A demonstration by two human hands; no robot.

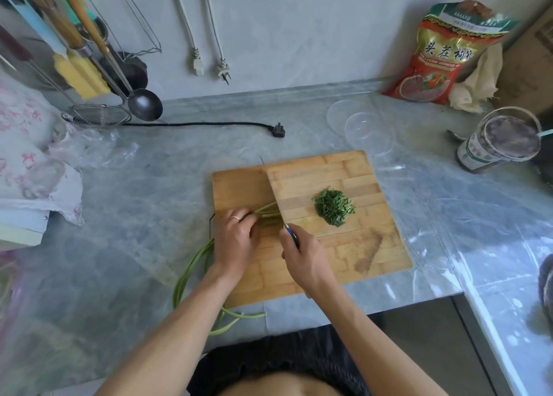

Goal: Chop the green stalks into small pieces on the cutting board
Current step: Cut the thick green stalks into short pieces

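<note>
At the upper left of the frame a wire rack (98, 45) holds a steel ladle (145, 104) and a mesh skimmer (97, 115); a floral cloth bundle (28, 153) lies below them on the grey marble tabletop (134, 204). A black power cord (209, 124) runs across the tabletop toward the centre. Long green stalks (191, 268) trail off the left edge of the rectangular bamboo cutting board (329, 171) in the middle of the frame, their tips lying on the board. The left hand (236, 241), wearing a ring, has its grip curled over the stalk bundle, pressing it to the board. Just right of it, the right hand (305, 261) is wrapped around the blue handle of a broad knife (272, 192), whose blade stands on the stalks' ends. A heap of small chopped green pieces (334, 207) sits right of the blade. Clear plastic lids (362, 126) lie behind the board; a red printed bag (443, 54) and a jar (502, 141) stand at the upper right.
</note>
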